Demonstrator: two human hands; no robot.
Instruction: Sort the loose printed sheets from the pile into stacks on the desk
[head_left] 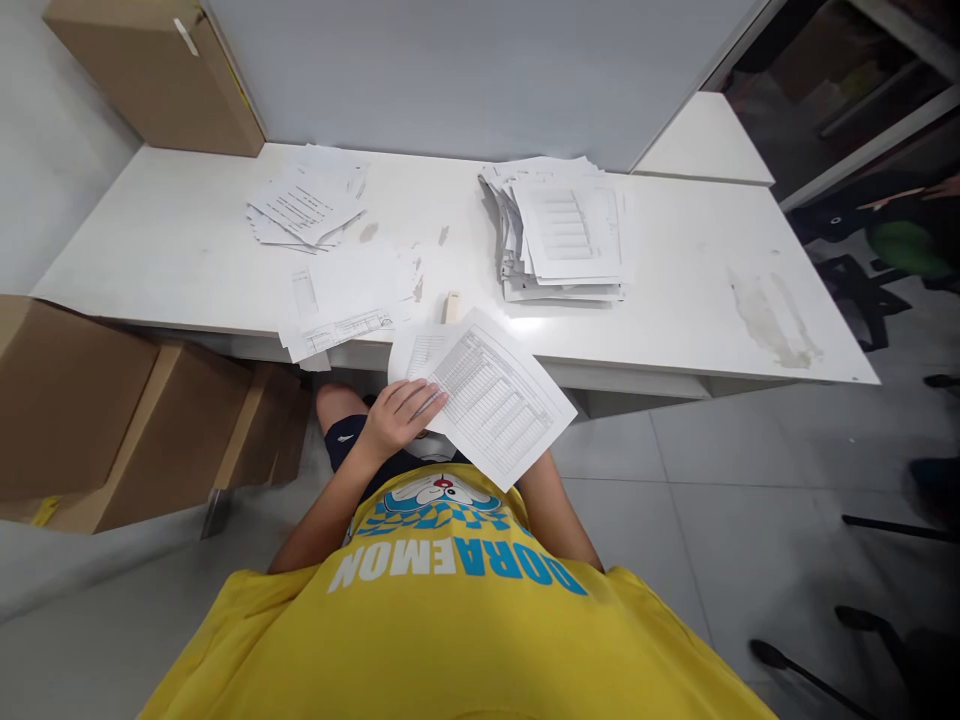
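My left hand (403,415) is closed on the left edge of some printed paper sheets, its fingers lying over the top of them. The upper sheet (506,400), printed with a table, is tilted over my lap in front of the desk edge. Another printed sheet (415,345) shows behind it on the left. My right forearm reaches up under the upper sheet, which hides my right hand and its fingers. A small whitish block (452,307) lies on the desk just beyond the sheets.
On the white desk (675,260) are a thick paper stack (570,235), a smaller loose pile (307,205) and sheets (341,325) overhanging the front edge. One cardboard box (161,75) stands at the back left; several more (75,400) are left of my legs. Chair legs (810,680) show at right.
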